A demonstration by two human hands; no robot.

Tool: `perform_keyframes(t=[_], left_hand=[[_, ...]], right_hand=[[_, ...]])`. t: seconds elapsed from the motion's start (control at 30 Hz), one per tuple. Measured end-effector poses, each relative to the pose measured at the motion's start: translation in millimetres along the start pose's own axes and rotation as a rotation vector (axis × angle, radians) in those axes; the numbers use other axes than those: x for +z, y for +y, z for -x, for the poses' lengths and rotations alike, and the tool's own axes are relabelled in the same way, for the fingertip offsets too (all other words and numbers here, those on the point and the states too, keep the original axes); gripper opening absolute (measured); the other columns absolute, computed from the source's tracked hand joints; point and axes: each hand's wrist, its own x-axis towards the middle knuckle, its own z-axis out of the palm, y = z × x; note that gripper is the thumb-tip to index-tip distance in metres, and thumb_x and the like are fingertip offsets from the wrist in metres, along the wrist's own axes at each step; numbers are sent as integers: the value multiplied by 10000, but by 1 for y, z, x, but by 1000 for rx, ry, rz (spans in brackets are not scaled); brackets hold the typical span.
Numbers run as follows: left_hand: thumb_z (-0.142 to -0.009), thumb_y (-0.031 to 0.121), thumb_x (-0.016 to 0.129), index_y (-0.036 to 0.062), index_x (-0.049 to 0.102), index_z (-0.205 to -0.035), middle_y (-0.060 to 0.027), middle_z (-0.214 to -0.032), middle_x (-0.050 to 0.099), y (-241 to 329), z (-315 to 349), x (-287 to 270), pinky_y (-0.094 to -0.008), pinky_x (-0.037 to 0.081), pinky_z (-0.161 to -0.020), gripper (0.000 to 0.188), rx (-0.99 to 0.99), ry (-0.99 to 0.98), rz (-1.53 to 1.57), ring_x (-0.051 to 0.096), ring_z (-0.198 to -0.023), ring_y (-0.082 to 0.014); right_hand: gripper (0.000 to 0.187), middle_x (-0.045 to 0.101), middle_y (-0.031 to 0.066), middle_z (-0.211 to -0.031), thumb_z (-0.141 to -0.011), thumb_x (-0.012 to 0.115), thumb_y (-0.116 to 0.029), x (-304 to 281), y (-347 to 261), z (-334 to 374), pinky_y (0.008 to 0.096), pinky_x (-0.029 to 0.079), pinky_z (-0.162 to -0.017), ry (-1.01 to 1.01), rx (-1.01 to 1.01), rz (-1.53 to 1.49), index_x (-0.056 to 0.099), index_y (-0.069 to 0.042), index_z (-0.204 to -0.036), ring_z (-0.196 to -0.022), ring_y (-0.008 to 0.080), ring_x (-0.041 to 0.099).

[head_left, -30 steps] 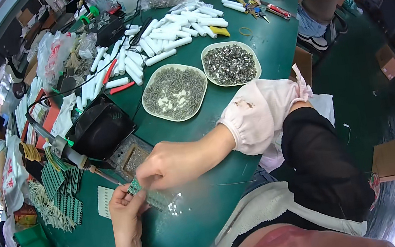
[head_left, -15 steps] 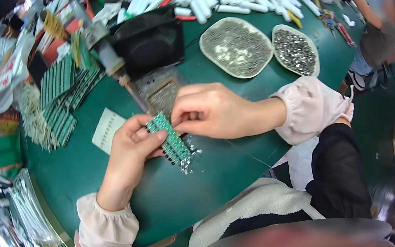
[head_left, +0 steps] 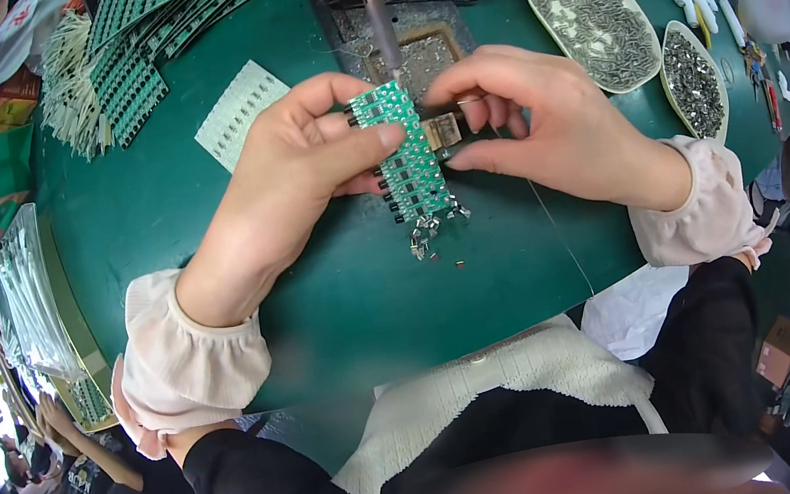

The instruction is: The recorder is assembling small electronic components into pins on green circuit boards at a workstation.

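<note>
A green circuit board panel (head_left: 414,165) with rows of small parts is held in my left hand (head_left: 293,165), the thumb lying on its face. My right hand (head_left: 547,109) is at the board's right side, its thumb and index finger spread apart and the other fingers curled. A thin wire (head_left: 552,215) runs from its curled fingers to the table's front edge; whether they grip it, I cannot tell. Between thumb and index shows a small brownish block (head_left: 442,131). A soldering iron (head_left: 379,22) points down at the board's top edge. Small metal bits (head_left: 425,230) lie by its lower end.
Beyond the board is a tray-like stand (head_left: 461,30). Two white dishes of small metal parts, a larger one (head_left: 537,0) and a smaller one (head_left: 667,77), stand at right. Stacked green boards (head_left: 132,97), pale wires (head_left: 72,100) and a white card (head_left: 216,136) lie left. Other people are at both sides.
The view has shifted, so the table things sit farther up and the dishes farther right. My right thumb and index, pinched at the board before, are now apart. My left hand still holds the board.
</note>
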Motion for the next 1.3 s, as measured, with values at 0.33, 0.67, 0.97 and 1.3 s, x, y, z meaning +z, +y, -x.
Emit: perform_keyframes(t=[0.33, 0.67, 0.97, 1.3], left_hand=[[-903, -2, 661, 72, 531, -1130, -5, -988, 688, -3, 4, 5, -192, 528, -667, 271, 45, -90, -93, 658, -819, -66], [-897, -14, 659, 34, 531, -1103, -9, -924, 667, -4, 6, 8, -192, 505, -653, 247, 139, -60, -117, 626, -780, -51], [-900, 40, 677, 57, 537, -1103, 19, -940, 664, 1, 2, 2, -178, 468, -650, 248, 278, -2, -128, 615, -798, -32], [-907, 48, 670, 67, 551, -1110, 32, -881, 661, 10, 5, 8, -177, 448, -628, 236, 311, 103, -157, 598, -754, -18]], right_hand=[[308, 559, 34, -798, -695, 797, 2, 7, 4, 5, 250, 431, -543, 12, -128, 145, 680, -52, -975, -670, 137, 562], [332, 600, 26, -853, -726, 773, 36, 2, 0, 3, 236, 448, -552, -39, -127, 120, 659, -38, -1029, -722, 109, 597], [102, 534, -22, -640, -993, 555, -108, -11, -16, -12, 161, 336, -474, -213, 411, -543, 472, -58, -960, -531, 33, 510], [90, 453, -73, -649, -984, 573, -94, 4, -14, -5, 167, 262, -485, 37, 196, -148, 501, -53, -951, -536, -15, 391]])
